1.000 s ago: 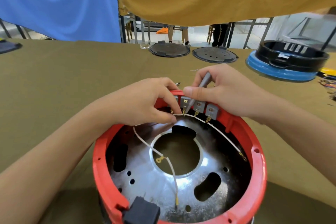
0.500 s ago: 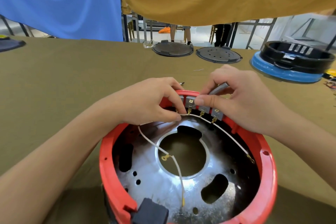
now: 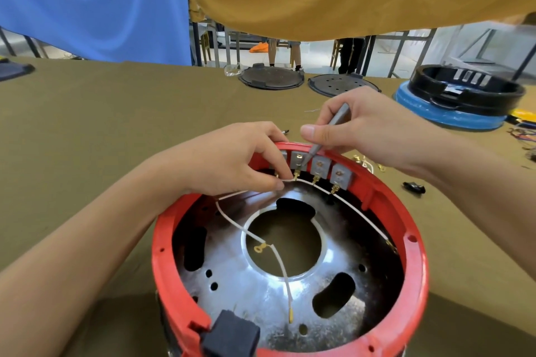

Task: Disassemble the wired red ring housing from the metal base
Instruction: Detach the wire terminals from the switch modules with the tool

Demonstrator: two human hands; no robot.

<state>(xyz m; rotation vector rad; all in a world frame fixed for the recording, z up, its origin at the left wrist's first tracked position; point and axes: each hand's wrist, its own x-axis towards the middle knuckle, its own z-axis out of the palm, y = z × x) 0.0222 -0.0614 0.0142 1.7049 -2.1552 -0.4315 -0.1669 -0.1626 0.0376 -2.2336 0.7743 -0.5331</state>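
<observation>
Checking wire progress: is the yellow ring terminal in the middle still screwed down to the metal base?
No, the yellow ring terminal lies loose over the metal base's central hole, no screw through it.

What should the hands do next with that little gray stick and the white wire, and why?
Probably pry with the gray tool while the left hand pulls the white wire off its terminal. The right hand has the tool's tip at that gray terminal on the red ring housing, and the left fingers pinch the wire just below it, so it looks attached.
</observation>
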